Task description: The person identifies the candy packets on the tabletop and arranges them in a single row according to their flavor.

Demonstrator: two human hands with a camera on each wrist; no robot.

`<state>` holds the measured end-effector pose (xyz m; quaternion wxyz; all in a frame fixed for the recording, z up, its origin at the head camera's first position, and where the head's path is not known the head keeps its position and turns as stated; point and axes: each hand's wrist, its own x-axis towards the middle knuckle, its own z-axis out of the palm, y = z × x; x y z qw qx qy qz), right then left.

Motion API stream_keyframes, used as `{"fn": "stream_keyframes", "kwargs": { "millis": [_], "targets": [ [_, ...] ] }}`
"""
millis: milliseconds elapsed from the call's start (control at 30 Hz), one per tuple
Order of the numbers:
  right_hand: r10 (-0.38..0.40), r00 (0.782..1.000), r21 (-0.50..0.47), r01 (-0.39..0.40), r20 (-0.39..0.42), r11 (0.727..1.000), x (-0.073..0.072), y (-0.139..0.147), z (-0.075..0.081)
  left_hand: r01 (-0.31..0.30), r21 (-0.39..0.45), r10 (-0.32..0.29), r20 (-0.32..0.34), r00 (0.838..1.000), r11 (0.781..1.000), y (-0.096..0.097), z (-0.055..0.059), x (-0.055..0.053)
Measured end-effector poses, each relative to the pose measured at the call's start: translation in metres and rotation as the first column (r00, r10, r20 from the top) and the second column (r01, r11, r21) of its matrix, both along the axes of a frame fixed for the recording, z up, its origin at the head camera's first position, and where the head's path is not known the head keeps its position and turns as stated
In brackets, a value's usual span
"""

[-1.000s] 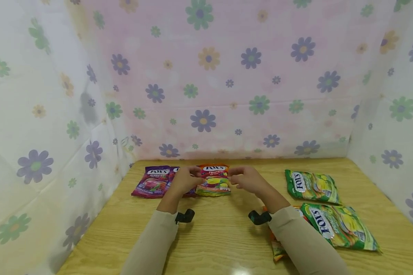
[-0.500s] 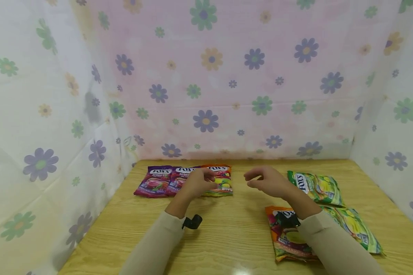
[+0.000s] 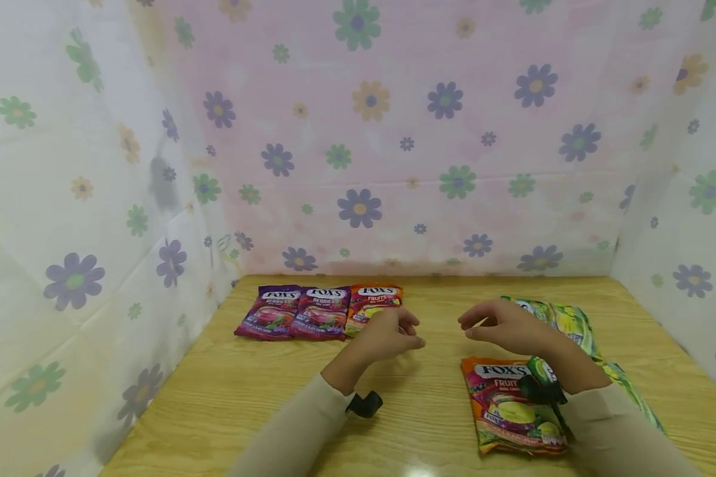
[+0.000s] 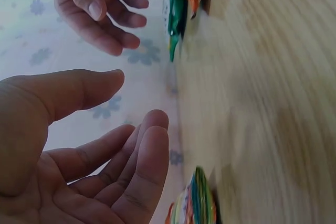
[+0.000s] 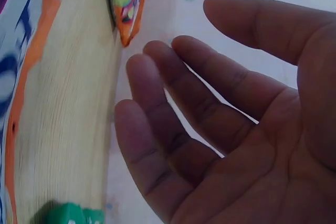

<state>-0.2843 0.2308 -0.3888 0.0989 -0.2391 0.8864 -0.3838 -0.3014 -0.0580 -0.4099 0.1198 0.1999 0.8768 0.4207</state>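
Head view: left hand in front of rear orange packet, which lies at back of table just beside two purple packets. Right hand near front orange packet, partly hiding green packets.

Left wrist view: left hand's grip released, thumb apart from fingers.

Right wrist view: right hand's grip released, fingers loosely bent.

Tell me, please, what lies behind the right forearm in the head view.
The nearer green candy bag shows on both sides of the right forearm, the farther green candy bag beyond it. The nearer one's middle and part of the farther one are covered.
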Motion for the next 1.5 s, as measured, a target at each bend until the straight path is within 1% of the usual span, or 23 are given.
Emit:
{"fn": "stream_keyframes", "kwargs": {
  "millis": [200, 267, 367, 500, 633, 767, 933, 1000, 1100, 1367, 1433, 1500],
  "targets": [
    [-0.006, 1.0, 0.045, 0.005, 0.018, 0.999, -0.001, 0.019, -0.003, 0.048, 0.002, -0.048, 0.038, 0.998, 0.999, 0.028, -0.005, 0.003],
    [0.01, 0.999, 0.056, -0.012, 0.036, 0.998, -0.001, 0.023, -0.004, 0.055, 0.009, -0.055, 0.053, 0.997, 0.998, 0.037, -0.007, 0.004],
    [0.051, 0.995, 0.05, -0.055, 0.08, 0.997, -0.001, 0.027, -0.005, 0.049, 0.015, -0.05, 0.098, 0.994, 0.999, 0.048, -0.009, 0.007],
    [0.08, 0.992, 0.06, -0.086, 0.096, 0.994, -0.003, 0.031, -0.004, 0.051, 0.044, -0.057, 0.173, 0.983, 0.998, 0.057, -0.011, 0.011],
    [0.078, 0.993, 0.089, -0.085, 0.084, 0.992, -0.004, 0.034, -0.004, 0.065, 0.083, -0.081, 0.213, 0.974, 0.994, 0.063, -0.015, 0.01],
    [0.087, 0.99, 0.082, -0.096, 0.11, 0.992, -0.006, 0.035, -0.005, 0.072, 0.066, -0.085, 0.211, 0.974, 0.995, 0.066, -0.019, 0.008],
    [0.117, 0.982, 0.04, -0.124, 0.149, 0.991, -0.004, 0.033, -0.006, 0.077, -0.001, -0.075, 0.187, 0.98, 0.997, 0.068, -0.023, 0.01],
    [0.123, 0.981, 0.035, -0.129, 0.151, 0.991, -0.002, 0.032, -0.006, 0.071, -0.018, -0.066, 0.173, 0.983, 0.997, 0.068, -0.024, 0.011],
    [0.118, 0.982, 0.043, -0.126, 0.146, 0.991, -0.002, 0.032, -0.006, 0.068, -0.021, -0.063, 0.165, 0.984, 0.997, 0.07, -0.024, 0.012],
    [0.117, 0.977, 0.025, -0.123, 0.178, 0.992, -0.004, 0.032, -0.008, 0.043, 0.019, -0.046, 0.188, 0.981, 0.999, 0.075, -0.024, 0.018],
    [0.116, 0.976, 0.014, -0.121, 0.184, 0.993, -0.004, 0.032, -0.01, 0.024, 0.051, -0.034, 0.195, 0.98, 0.998, 0.075, -0.025, 0.019],
    [0.121, 0.976, 0.008, -0.124, 0.184, 0.992, -0.005, 0.031, -0.011, -0.007, 0.083, -0.01, 0.209, 0.978, 0.997, 0.075, -0.026, 0.021]
  ]
}}
